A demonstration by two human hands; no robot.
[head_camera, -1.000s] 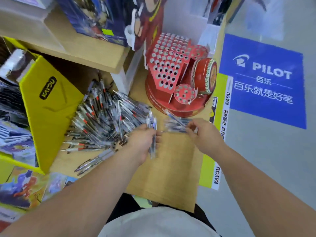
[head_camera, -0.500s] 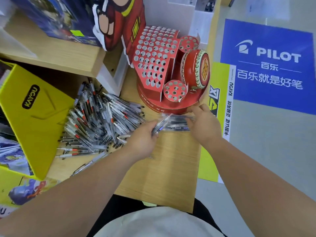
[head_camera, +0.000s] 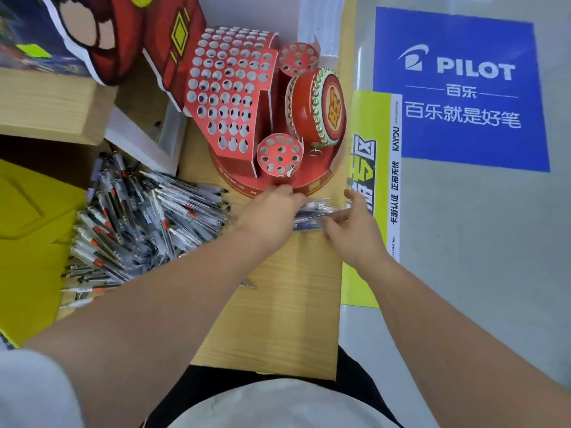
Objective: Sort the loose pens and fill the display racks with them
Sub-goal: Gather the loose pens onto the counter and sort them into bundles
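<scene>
Your hands have closed together since 0.5 s ago: L hand (head_camera: 272, 213) & R hand (head_camera: 355, 231) both clasp a flat bundle of clear plastic pens (head_camera: 312, 213), horiz. over the wood-grain tabletop (head_camera: 278, 310), at the base of the round red cardboard rack (head_camera: 230, 97) w/ punched holes. Loose pen heap (head_camera: 145, 217) lies left.
</scene>
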